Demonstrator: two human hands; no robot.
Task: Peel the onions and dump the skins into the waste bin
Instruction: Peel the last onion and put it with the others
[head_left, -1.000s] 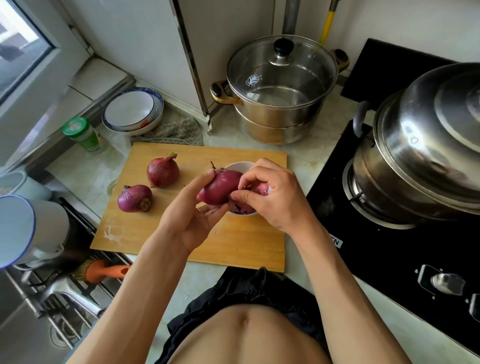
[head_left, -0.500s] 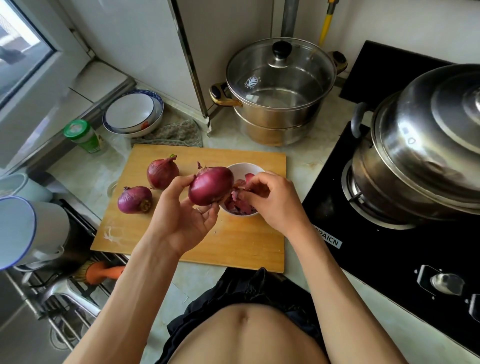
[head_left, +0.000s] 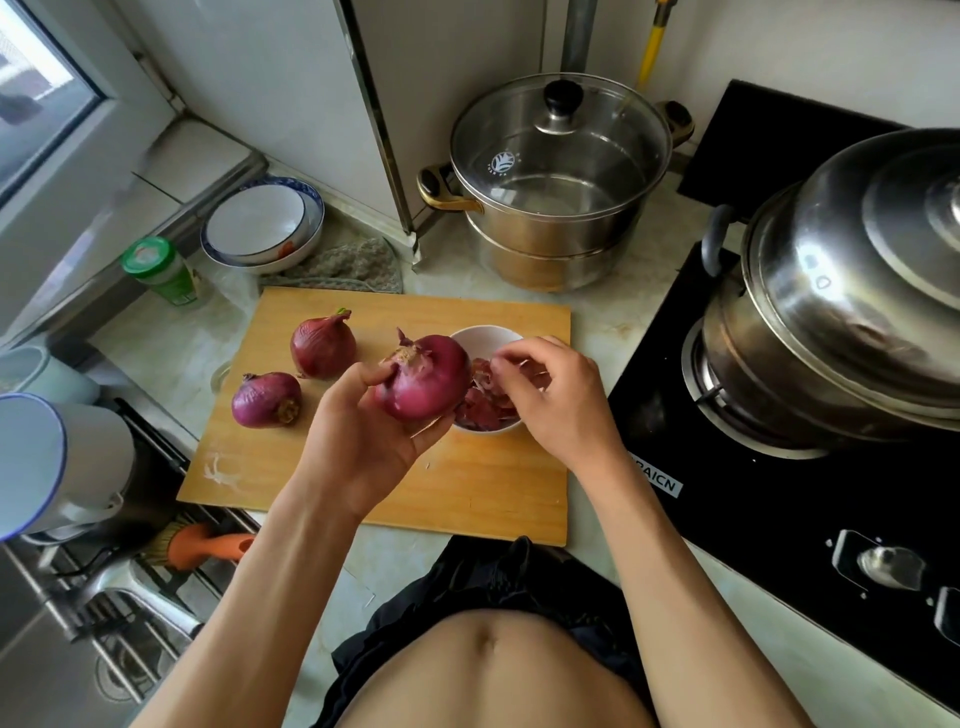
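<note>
My left hand (head_left: 358, 441) grips a shiny red onion (head_left: 427, 378) above the wooden cutting board (head_left: 363, 493), its root end turned up. Just behind the onion stands a small white bowl (head_left: 485, 335) with several purple skins (head_left: 483, 405) in it. My right hand (head_left: 558, 400) hovers over the bowl with fingers loosely curled; nothing shows between the fingertips. Two more red onions lie on the board's left part: one upright (head_left: 323, 347), one on its side (head_left: 266, 400).
A steel steamer pot with a glass lid (head_left: 561, 176) stands behind the board. A big lidded steel pot (head_left: 841, 312) sits on the black gas hob (head_left: 779, 519) at right. Stacked bowls (head_left: 262, 223), a green-capped jar (head_left: 158, 270) and white mugs (head_left: 57, 462) are at left, beside the sink.
My left hand turned the onion root end up and drew it left. My right hand left the onion, dropped a skin piece over the bowl and loosened its fingers.
</note>
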